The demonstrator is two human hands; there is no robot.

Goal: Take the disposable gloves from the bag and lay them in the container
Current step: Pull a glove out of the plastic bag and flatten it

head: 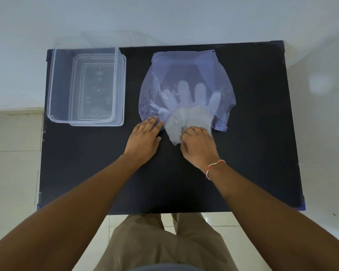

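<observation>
A translucent bluish bag [184, 71] lies flat on the black table, its mouth towards me. Pale disposable gloves [190, 96] show through it, fingers pointing away, with their cuffs sticking out of the mouth. My right hand [198, 145] pinches the protruding glove cuff [176, 130]. My left hand [145, 137] rests flat with its fingertips pressing the bag's near left edge. An empty clear plastic container [53, 85] stands at the table's back left.
The container's clear lid [118, 122] lies under or beside it, jutting out on its right. The black table [86, 173] ends just before my legs. A pale wall rises behind and tiled floor lies on both sides.
</observation>
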